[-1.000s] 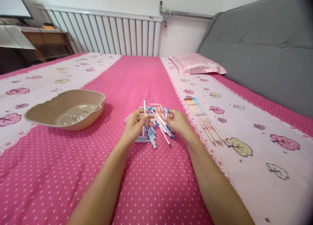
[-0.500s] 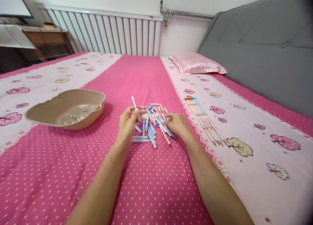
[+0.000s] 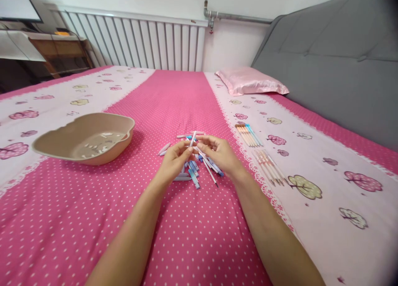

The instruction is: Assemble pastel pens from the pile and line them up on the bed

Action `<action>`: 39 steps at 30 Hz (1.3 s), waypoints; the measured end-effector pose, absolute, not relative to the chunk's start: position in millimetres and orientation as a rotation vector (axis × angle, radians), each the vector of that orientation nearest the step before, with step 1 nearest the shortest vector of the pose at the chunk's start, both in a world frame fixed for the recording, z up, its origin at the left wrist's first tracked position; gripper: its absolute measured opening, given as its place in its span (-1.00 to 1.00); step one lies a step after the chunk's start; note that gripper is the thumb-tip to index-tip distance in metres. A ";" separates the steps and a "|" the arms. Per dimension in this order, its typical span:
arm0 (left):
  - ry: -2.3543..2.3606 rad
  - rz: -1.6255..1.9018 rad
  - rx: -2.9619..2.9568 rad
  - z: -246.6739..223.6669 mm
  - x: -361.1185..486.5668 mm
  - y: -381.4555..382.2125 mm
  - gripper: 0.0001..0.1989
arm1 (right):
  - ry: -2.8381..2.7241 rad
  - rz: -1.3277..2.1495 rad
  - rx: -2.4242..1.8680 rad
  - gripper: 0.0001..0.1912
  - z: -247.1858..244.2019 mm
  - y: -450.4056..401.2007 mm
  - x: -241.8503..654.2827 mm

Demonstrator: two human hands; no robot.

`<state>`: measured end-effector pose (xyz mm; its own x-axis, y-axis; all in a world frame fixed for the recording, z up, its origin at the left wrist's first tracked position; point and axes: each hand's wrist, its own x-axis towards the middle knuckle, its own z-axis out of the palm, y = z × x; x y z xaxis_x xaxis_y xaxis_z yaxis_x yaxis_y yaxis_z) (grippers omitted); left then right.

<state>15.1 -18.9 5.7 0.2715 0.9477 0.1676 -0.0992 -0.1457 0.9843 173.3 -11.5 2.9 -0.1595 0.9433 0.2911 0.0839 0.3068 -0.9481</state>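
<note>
- A slim whitish stick (image 3: 193, 138) stands tilted above the loose pile, in the middle of the bed, between the two hands.
- The left hand (image 3: 174, 156) pinches this stick between thumb and fingers, its upper end poking out past the fingertips.
- The right hand (image 3: 221, 152) is just beside it, thumb and fingers bent inward towards the stick; whether it grips anything cannot be told.
- Under and around the hands lies the pile of pen parts (image 3: 193, 176), blue, lavender and white, partly hidden by the fingers.
- A thin white rod (image 3: 210, 174) with a dark tip sticks out of the pile towards the person.
- Small greyish-lavender pieces (image 3: 164, 148) lie just left of the left hand.
- To the right, on the pale printed strip, are two neat rows: orange and blue pens (image 3: 248, 135) farther off, and pale pens with brownish tips (image 3: 269, 168) nearer.
- Well to the left sits a tan basin (image 3: 77, 130) with small white bits (image 3: 91, 146) on its bottom.
- Farther back are a pink pillow (image 3: 251, 81), a grey headboard (image 3: 329, 49) and a white radiator (image 3: 139, 41).
</note>
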 end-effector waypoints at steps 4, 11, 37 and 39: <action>0.783 1.056 1.454 5.3 18.4 -20.1 -0.70 | -1.543 1.078 -0.885 -0.77 5.7 -15.5 169.4; 0.769 1.016 1.509 10.6 14.4 -21.1 -0.73 | -1.368 0.990 -0.923 -0.83 17.4 -20.4 170.0; 1.267 0.879 2.317 -3.8 7.8 -12.5 -0.80 | -0.892 0.771 -0.927 -0.80 38.7 -25.4 183.7; 1.234 0.838 2.321 -2.8 7.1 -12.5 -0.73 | -0.897 0.771 -0.931 -0.81 38.8 -25.4 184.0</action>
